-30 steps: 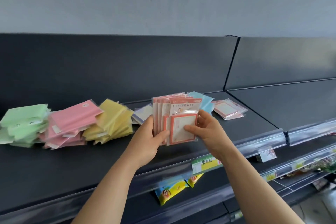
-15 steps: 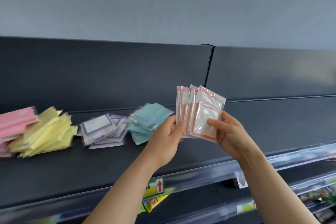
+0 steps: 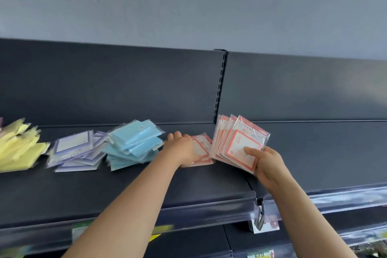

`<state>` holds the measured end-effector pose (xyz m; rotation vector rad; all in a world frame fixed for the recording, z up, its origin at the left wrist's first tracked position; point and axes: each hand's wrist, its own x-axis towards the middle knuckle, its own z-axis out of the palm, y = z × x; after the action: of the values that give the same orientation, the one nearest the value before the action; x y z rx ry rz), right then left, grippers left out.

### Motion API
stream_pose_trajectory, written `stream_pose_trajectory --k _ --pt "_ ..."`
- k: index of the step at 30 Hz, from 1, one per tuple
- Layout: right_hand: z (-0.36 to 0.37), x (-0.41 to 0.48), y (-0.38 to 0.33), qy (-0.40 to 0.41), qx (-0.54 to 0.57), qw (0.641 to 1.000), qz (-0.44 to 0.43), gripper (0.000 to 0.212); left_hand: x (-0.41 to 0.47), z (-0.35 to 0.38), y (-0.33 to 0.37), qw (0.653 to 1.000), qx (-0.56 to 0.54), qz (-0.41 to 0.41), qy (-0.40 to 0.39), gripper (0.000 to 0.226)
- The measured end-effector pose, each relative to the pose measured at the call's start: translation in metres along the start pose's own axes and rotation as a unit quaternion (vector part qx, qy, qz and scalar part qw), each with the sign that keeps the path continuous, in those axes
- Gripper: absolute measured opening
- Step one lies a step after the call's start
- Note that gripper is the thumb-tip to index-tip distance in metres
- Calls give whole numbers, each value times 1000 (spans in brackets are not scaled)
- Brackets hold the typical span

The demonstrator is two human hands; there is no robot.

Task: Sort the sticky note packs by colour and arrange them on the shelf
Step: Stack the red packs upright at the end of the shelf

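My right hand (image 3: 266,163) grips a fanned stack of red-bordered packs (image 3: 240,142), held upright just above the dark shelf (image 3: 125,184). My left hand (image 3: 181,147) lies flat, palm down, on a few red-bordered packs (image 3: 204,146) lying on the shelf right of the blue pile (image 3: 134,144). Further left lie the purple-bordered packs (image 3: 75,151) and the yellow pile (image 3: 18,146) at the frame's edge.
A slotted upright (image 3: 219,90) divides the dark back panel behind the packs. A second shelf bay (image 3: 324,153) extends to the right. Clear price rails (image 3: 335,199) run along the shelf fronts, with label tags and lower shelves beneath.
My left hand left the held stack and came down onto red-bordered packs on the shelf beside the blue pile. The right hand keeps the fan, lower and further right.
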<state>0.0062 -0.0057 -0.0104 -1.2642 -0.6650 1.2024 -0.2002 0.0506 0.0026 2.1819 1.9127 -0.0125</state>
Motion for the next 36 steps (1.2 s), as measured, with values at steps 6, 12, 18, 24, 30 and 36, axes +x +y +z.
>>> stream_pose_trajectory --k 6,12,18,24,30,36 --pt "-4 13 1 -19 14 1000 6 27 -1 -5 10 998 -19 -52 -13 113" --pt "-7 18 4 -22 34 999 8 29 -5 -14 17 998 -6 -65 2 106" --pt "-12 20 8 -28 65 998 5 27 -5 -3 16 993 -74 -81 52 60" --pt "-11 19 11 -37 46 998 -11 25 -4 8 17 966 -223 -118 48 52" --pt "-3 19 11 -73 -17 997 -34 26 -17 13 16 851 -510 -72 102 60" --pt "23 14 9 -179 -53 978 -92 33 -32 9 28 768 -630 52 103 30"
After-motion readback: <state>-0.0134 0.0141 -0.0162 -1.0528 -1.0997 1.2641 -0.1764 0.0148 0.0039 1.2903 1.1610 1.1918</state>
